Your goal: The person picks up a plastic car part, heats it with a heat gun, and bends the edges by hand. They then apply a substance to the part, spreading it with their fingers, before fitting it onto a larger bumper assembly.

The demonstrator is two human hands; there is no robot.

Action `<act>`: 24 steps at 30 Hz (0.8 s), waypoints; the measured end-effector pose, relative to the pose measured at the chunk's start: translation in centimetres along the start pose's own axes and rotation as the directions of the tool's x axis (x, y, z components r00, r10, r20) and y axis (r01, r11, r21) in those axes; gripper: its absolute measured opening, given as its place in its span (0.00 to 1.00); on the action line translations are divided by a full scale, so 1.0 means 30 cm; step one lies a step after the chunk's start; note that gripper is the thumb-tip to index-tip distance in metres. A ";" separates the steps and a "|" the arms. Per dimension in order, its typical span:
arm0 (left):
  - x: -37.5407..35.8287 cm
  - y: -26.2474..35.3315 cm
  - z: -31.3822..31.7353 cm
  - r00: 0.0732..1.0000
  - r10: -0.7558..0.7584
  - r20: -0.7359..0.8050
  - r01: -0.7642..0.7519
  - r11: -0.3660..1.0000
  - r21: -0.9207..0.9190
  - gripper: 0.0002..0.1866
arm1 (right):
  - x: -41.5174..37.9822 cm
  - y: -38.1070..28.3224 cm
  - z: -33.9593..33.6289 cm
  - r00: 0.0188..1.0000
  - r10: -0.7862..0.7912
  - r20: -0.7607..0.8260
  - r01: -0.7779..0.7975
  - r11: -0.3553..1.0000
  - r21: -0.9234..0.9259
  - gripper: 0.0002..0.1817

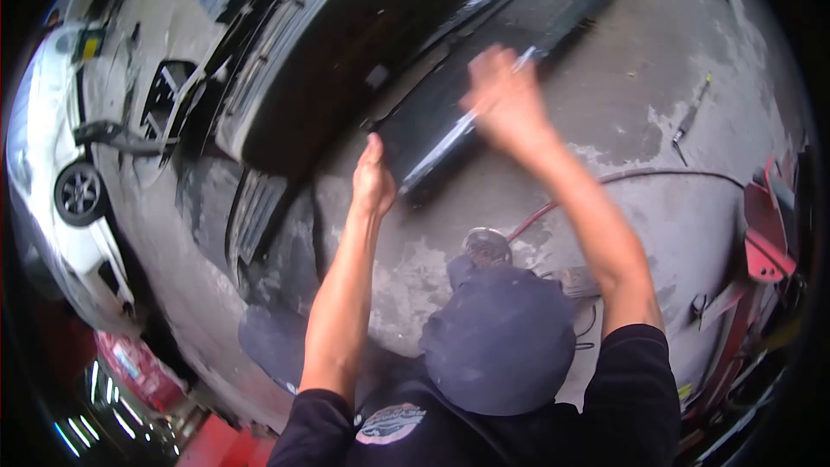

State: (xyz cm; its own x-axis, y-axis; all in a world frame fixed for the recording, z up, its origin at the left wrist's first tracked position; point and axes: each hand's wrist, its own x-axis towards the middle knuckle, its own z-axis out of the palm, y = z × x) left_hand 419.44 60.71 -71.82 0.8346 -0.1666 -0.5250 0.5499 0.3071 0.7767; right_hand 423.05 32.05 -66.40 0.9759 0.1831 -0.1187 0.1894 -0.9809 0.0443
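Observation:
A long dark panel (432, 112) with a pale, shiny edge strip runs away from me, just above the concrete floor. At its near end is my left hand (373, 180), upright with one digit pointing up; the other fingers seem bent around the panel's end, partly hidden. Farther along the pale edge, my right hand (506, 108) lies over the strip, its fingers smeared by motion. Whether it holds anything between its fingers I cannot make out. My knee (497, 342), in dark trousers, is bent below the panel.
A large dark curved car part (337, 52) stands left of the panel. Beyond it is a white car (65, 164). A red hose (622, 175) crosses the floor at right, near a thin tool with a yellow tip (687, 117) and a red metal stand (765, 233).

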 end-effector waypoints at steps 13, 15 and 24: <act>0.043 -0.015 0.092 0.980 -0.166 0.112 0.190 0.951 -0.244 0.15 | -0.152 -0.344 0.055 0.930 -0.362 -0.071 0.356 0.830 0.430 0.34; 0.067 -0.025 0.097 0.995 -0.101 -0.011 0.098 0.984 -0.148 0.13 | -0.144 -0.213 0.083 0.939 -0.339 -0.059 0.336 0.868 0.364 0.35; -0.036 0.199 0.299 0.974 0.224 0.037 -0.224 0.919 0.325 0.20 | -0.141 0.170 0.059 0.710 0.630 0.316 -0.069 -0.384 0.921 0.43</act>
State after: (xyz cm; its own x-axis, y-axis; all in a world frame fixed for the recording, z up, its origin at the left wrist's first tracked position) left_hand 422.10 54.30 -63.50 0.9373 -0.1283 -0.3241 0.3286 0.0149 0.9443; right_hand 419.69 26.15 -67.43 0.7779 -0.5082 -0.3695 -0.2398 0.3034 -0.9222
